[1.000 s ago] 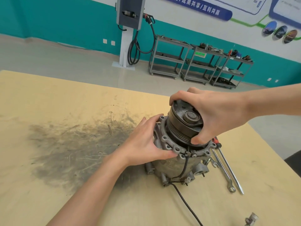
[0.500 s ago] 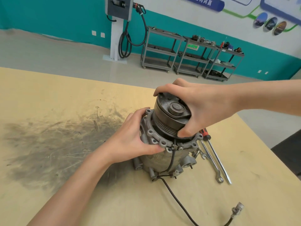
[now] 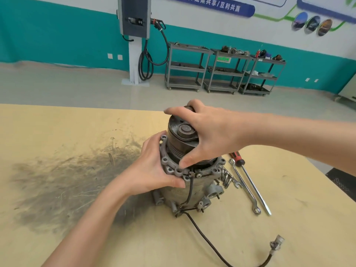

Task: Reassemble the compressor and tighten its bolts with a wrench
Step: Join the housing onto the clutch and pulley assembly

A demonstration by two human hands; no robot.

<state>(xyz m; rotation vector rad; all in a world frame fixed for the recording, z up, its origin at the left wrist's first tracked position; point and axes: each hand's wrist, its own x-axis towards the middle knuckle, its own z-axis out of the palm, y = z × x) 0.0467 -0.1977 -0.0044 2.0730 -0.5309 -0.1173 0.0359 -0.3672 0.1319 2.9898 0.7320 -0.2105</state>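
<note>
A grey compressor body (image 3: 194, 193) stands upright on the wooden table (image 3: 57, 120). On top sits its dark pulley end (image 3: 176, 139) with a flange ring of bolt holes (image 3: 167, 162). My right hand (image 3: 210, 135) grips the pulley from above, thumb down at the flange. My left hand (image 3: 154, 170) holds the flange and body from the left side. A wrench (image 3: 243, 186) lies on the table to the right, next to several loose bolts (image 3: 225, 177).
A red-handled screwdriver (image 3: 252, 182) lies beside the wrench. The compressor's black cable (image 3: 208, 239) runs toward me and ends in a connector (image 3: 276, 242). A dark smudged patch (image 3: 67, 180) covers the table at left. Shelving carts (image 3: 223, 70) stand by the far wall.
The camera has tilted a little. My right hand has turned round the pulley, its fingers now further over the top. My left hand stays on the flange.
</note>
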